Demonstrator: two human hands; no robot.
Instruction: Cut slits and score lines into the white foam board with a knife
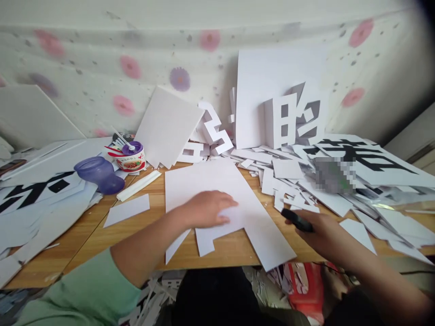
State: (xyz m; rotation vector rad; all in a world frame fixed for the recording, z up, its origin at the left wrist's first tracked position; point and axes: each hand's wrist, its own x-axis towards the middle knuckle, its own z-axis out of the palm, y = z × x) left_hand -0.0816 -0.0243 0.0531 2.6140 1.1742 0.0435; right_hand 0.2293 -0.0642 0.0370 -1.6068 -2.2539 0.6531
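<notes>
– On the wooden table (102, 235), seen from the head camera, what lies under the left hand (207, 209)?
– A large white board (234, 190) with notches cut into its near edge. The hand rests on it flat and unclenched, palm down, fingers reaching toward the right.
– And the right hand (317, 231)?
– It is wrapped around a black-handled tool (297, 220), just off the board's right edge, near the table's front rim. The tool's free end points left; I cannot tell whether a blade shows.
– What surrounds them?
– White offcuts (288, 181) heap up to the right, beside printed sheets (367, 158) with bold black strokes. Cut-out characters (285, 117) lean against the flowered wall (84, 90) behind. To the left stand a purple cup (100, 174) and a small tub (131, 156) with a purple lid.
</notes>
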